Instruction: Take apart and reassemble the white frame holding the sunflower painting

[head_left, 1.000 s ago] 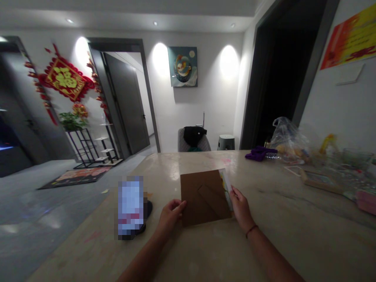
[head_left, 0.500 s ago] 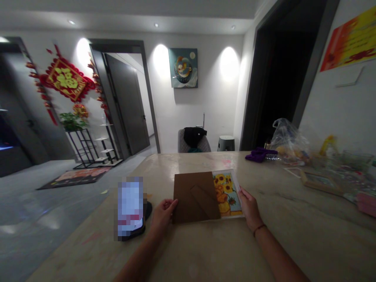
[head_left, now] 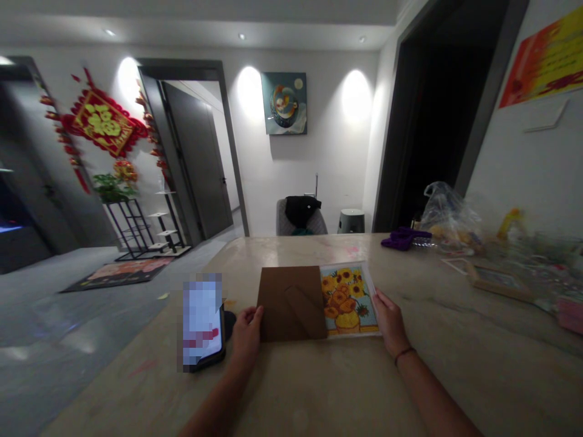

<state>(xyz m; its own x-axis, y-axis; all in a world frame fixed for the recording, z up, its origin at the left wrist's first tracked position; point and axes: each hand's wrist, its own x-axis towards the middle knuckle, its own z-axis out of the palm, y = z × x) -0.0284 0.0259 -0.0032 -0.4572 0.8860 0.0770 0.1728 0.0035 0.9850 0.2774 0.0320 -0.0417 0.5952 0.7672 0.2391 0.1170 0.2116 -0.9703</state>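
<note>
A brown picture-frame backboard (head_left: 277, 303) with a fold-out stand flap is pinched at its left edge by my left hand (head_left: 248, 331). Beside it on the right shows a sunflower picture (head_left: 348, 300) with a white border, its right edge gripped by my right hand (head_left: 390, 318). The backboard's right edge meets or slightly overlaps the picture's left side; I cannot tell which. Both are held just over or on the table. Left of my left hand a phone (head_left: 203, 325) with a blurred screen leans on a dark stand.
The marble-patterned table (head_left: 319, 388) carries a purple cloth item (head_left: 405, 238), a clear plastic bag (head_left: 449, 218), a wooden frame (head_left: 498, 282) and a pink box (head_left: 570, 315) along its right side. Beyond its far edge stands a chair (head_left: 282, 218) with dark clothing on it.
My left hand has drawn the backboard a little to the left. More of the sunflower picture is uncovered. My right hand has stayed nearly in place.
</note>
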